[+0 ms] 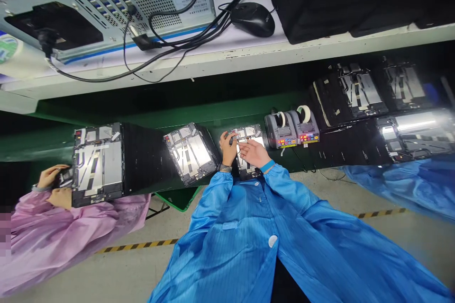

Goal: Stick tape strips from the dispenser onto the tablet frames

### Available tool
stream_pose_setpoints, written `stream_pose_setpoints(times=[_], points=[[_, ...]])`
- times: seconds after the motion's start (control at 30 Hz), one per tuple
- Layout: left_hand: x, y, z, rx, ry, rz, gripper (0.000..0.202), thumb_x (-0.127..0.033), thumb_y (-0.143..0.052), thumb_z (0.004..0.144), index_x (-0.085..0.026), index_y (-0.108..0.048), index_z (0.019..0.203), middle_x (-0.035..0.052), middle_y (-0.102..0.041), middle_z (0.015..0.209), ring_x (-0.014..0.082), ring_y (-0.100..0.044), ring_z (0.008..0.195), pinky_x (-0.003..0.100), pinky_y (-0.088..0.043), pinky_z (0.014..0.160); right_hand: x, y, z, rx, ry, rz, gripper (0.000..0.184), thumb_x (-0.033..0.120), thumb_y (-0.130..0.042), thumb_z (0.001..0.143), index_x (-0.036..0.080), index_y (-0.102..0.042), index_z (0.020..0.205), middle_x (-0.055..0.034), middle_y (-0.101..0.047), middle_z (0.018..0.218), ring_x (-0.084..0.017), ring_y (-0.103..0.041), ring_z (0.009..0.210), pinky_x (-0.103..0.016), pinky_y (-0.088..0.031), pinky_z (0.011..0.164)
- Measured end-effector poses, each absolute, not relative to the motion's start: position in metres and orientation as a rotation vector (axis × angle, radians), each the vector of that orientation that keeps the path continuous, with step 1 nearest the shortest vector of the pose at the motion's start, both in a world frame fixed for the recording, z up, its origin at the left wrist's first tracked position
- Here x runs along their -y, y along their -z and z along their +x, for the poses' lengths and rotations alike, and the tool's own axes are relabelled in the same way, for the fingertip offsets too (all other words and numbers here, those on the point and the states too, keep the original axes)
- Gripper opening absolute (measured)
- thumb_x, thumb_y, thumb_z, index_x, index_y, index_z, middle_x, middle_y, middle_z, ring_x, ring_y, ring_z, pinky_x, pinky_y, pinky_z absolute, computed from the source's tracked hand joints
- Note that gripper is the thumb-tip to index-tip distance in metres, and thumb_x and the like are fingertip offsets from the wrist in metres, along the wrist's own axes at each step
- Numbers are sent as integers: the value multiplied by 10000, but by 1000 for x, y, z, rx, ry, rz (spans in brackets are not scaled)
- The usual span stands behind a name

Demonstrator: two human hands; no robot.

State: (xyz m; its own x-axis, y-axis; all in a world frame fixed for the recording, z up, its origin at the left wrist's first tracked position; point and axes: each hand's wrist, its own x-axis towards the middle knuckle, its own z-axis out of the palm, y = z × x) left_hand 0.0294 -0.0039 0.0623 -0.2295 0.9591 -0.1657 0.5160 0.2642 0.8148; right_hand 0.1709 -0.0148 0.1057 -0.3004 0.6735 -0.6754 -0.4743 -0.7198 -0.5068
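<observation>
Head view: left hand [228, 147] has fingers curled, pinching what looks like a small dark item [231, 141]; right hand [255, 153] is half open, palm partly up, fingertips close to the left's, can't tell if they grip anything thin. Both are over a flat rectangular silver-and-black electronic device [245, 169] on the dark green desk [53, 151], at its near edge. Done: device lies opened, silver plates and dark strips in place inside. Left: work at the hands looks unfinished, inside uncovered; exact stage too small to judge. Grey plastic tape dispensers [280, 132] stand just right; a similar opened silver-and-black unit [192, 154] lies left.
</observation>
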Motion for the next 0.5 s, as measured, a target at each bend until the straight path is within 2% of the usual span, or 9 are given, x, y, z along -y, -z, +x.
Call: stream_pose_setpoints(times=[0.07, 0.13, 0.23, 0.3, 0.4, 0.5], points=[[4, -63, 29, -1856, -820, 1334, 254, -248, -593, 956, -349, -754, 1126, 37, -494, 1482, 294, -474, 1381, 507, -354, 1190, 16, -106, 175, 755, -1828, -1442, 355, 304, -454, 961, 150, -697, 1169, -49, -630, 759, -186, -546, 645, -318, -475, 670], [4, -63, 29, -1862, -810, 1331, 257, -251, -599, 955, -356, -753, 1132, 33, -496, 1483, 292, -473, 1386, 504, -357, 1188, 11, -107, 180, 1372, -1444, -1599, 415, 252, -450, 964, 182, -685, 1299, -71, -676, 871, -214, -598, 769, -338, -473, 773], [4, -62, 29, -1875, -797, 1320, 270, -247, -597, 957, -361, -748, 1150, 25, -495, 1494, 284, -473, 1391, 497, -357, 1187, -1, -111, 185, 2236, -931, -1634, 496, 164, -432, 967, 209, -648, 1410, -129, -702, 1089, -265, -626, 997, -382, -418, 940], [4, -62, 29, -1879, -793, 1310, 262, -258, -589, 966, -360, -751, 1146, 23, -502, 1489, 278, -471, 1394, 493, -350, 1192, -8, -112, 188, 2602, -716, -1599, 532, 135, -449, 961, 198, -600, 1468, -160, -696, 1134, -288, -627, 1033, -408, -385, 965], [0, -61, 31, -1902, -814, 1294, 207, -301, -614, 966, -346, -766, 1099, 33, -529, 1452, 276, -479, 1381, 488, -352, 1190, -12, -112, 191, 2789, -580, -1525, 547, 125, -444, 974, 162, -540, 1512, -201, -684, 1175, -313, -618, 1072, -433, -360, 977], [-4, -59, 34, -1923, -888, 1286, 131, -338, -704, 917, -307, -777, 1021, 61, -548, 1411, 296, -500, 1349, 505, -360, 1179, -16, -110, 195, 2722, -684, -1455, 480, 130, -477, 970, 134, -609, 1431, -217, -687, 1159, -322, -609, 1088, -444, -344, 1011]])
